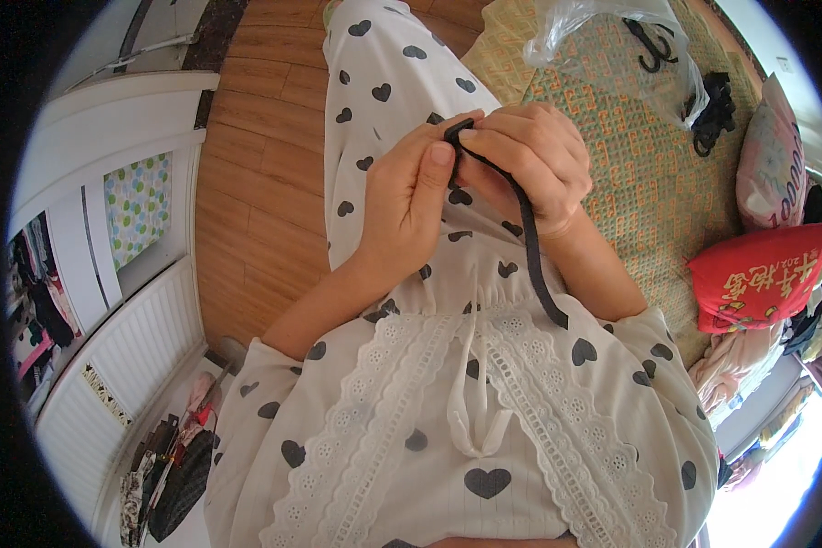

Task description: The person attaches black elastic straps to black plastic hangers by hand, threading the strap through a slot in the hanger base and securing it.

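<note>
Both hands up over the lap, close together, touching. Left hand (409,196) curled, thumb pressed on the top end of a black strap (521,224). Right hand (530,160) closed around the same end, fingers tucked in tight. Strap pinched at the top between the two hands, then hanging down past the right wrist, loose end resting on the white dress with black hearts (484,402).

Best to keep the pinch small and near the tip, so the folded end stays flat. Better to let the long part hang free, not twisted. Slow, gentle pulls, thumbs close.

Open room on the left: bare wooden floor (256,173), then a white cabinet (128,301) at the edge. Tighter on the right: woven mat (630,173) just beside the leg, a clear plastic bag (603,32) with more black pieces (714,114) lying on it, and a red cushion (758,274) farther out. Plenty of space in front of the knees.
</note>
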Demonstrator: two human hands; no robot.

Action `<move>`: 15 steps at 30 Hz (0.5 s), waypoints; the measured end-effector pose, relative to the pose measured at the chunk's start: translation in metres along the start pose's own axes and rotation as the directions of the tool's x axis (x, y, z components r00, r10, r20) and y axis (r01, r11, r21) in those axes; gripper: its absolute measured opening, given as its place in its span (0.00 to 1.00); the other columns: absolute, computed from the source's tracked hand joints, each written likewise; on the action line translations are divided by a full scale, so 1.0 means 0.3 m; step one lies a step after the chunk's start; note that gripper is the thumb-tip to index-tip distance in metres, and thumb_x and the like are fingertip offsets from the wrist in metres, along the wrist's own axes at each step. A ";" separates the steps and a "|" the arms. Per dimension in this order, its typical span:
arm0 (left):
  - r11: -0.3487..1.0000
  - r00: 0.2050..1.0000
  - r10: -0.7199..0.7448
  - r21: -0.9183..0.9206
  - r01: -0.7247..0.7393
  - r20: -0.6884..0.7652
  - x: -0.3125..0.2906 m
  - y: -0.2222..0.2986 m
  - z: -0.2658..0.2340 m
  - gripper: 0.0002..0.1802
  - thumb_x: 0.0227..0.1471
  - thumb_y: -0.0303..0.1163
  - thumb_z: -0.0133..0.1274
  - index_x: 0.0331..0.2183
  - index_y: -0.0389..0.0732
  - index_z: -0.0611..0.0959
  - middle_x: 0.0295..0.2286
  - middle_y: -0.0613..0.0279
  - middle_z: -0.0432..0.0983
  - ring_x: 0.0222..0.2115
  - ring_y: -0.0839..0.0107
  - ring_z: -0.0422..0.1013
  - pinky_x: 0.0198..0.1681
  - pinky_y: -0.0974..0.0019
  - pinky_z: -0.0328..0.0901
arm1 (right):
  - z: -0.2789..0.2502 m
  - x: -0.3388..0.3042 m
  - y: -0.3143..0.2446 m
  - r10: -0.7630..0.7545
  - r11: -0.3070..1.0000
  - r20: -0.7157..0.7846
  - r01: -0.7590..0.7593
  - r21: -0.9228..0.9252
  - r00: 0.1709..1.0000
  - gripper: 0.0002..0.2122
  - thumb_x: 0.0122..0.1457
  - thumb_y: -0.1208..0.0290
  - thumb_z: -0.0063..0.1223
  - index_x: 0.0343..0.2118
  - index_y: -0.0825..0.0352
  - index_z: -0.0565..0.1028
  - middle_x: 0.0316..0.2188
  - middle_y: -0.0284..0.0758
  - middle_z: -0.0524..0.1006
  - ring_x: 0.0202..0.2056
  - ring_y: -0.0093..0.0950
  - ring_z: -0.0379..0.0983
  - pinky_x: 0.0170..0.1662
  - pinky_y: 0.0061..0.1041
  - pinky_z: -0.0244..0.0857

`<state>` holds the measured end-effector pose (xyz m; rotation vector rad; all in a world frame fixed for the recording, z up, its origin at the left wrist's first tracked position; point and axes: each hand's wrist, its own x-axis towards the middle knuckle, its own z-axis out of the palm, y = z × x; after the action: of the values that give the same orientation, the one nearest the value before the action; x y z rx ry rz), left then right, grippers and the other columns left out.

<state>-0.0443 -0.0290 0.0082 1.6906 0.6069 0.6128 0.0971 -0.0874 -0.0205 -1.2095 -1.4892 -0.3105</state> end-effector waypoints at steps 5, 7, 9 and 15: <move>1.000 0.998 0.015 -0.013 -0.016 -0.059 0.004 -0.010 -0.006 0.20 0.61 0.34 0.36 0.43 0.29 0.76 0.24 0.62 0.71 0.22 0.77 0.64 0.27 0.75 0.60 | 0.005 -0.007 0.004 0.028 0.995 0.047 -0.032 0.092 0.998 0.12 0.36 0.75 0.62 0.29 0.68 0.76 0.26 0.34 0.74 0.26 0.32 0.73 0.26 0.25 0.66; 0.999 0.997 0.016 -0.045 -0.019 -0.076 0.003 -0.010 -0.009 0.20 0.61 0.34 0.36 0.43 0.29 0.77 0.23 0.62 0.71 0.22 0.77 0.64 0.27 0.75 0.60 | 0.011 -0.013 0.004 0.041 0.990 0.050 -0.047 0.132 0.998 0.13 0.37 0.74 0.62 0.29 0.69 0.76 0.27 0.35 0.74 0.26 0.33 0.73 0.26 0.26 0.67; 1.000 0.999 -0.019 -0.019 0.018 -0.043 0.001 -0.012 -0.016 0.19 0.61 0.33 0.37 0.40 0.29 0.78 0.21 0.61 0.72 0.21 0.76 0.65 0.26 0.73 0.61 | 0.012 -0.017 -0.007 0.029 0.995 0.031 -0.032 0.100 0.999 0.13 0.36 0.75 0.62 0.29 0.69 0.76 0.27 0.35 0.74 0.26 0.33 0.73 0.26 0.26 0.67; 0.969 0.999 0.004 0.248 0.008 -0.050 -0.003 0.015 -0.021 0.17 0.60 0.32 0.38 0.34 0.29 0.78 0.21 0.56 0.73 0.20 0.68 0.69 0.25 0.68 0.63 | 0.002 -0.010 -0.020 -0.046 0.998 0.048 0.048 -0.039 0.998 0.14 0.34 0.74 0.61 0.28 0.70 0.76 0.28 0.36 0.74 0.26 0.33 0.73 0.27 0.26 0.67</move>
<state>-0.0491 -0.0260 0.0138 1.9122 0.7460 0.5979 0.0915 -0.0911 -0.0208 -1.2221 -1.5599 -0.3471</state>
